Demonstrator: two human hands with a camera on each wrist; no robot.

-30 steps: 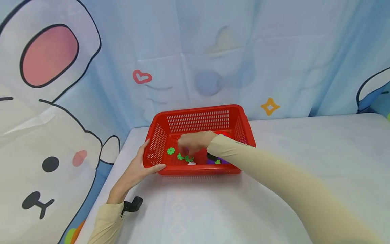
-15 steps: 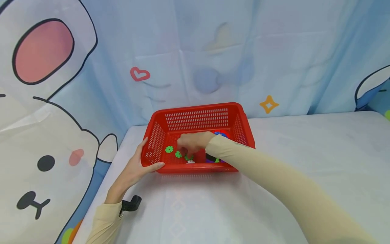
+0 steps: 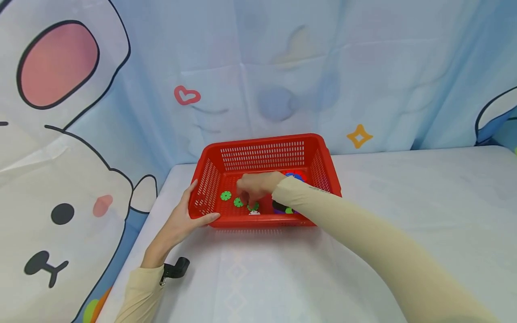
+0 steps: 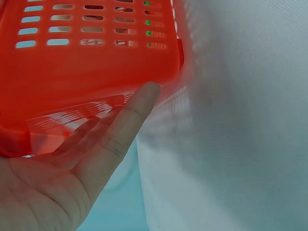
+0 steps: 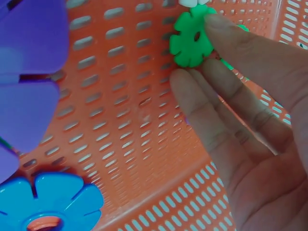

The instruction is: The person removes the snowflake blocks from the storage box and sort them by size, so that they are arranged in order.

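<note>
A red plastic basket (image 3: 262, 221) stands on the table. My left hand (image 3: 179, 226) is at its left end, thumb straight along the front rim and fingers against the side wall, as the left wrist view also shows. Inside the basket, my right hand (image 3: 258, 185) reaches down toward a green flower-shaped disc (image 5: 190, 41). In the right wrist view the thumb tip overlaps the disc's edge, and the other fingertips lie just below it, fairly straight. Two more green discs, one of them a flower-shaped disc (image 3: 225, 195), lie to its left. Below it in the head view is a white disc (image 3: 254, 212).
Larger purple pieces (image 5: 31, 48) and a blue flower-shaped piece (image 5: 70, 197) lie in the basket's right part, partly hidden by my right forearm. A white cloth covers the table (image 3: 404, 202). Behind the basket hangs a printed light blue curtain (image 3: 262, 67).
The view shifts slightly. My right hand stays low in the basket, with only small finger movements near the green disc. My left hand keeps its place on the basket.
</note>
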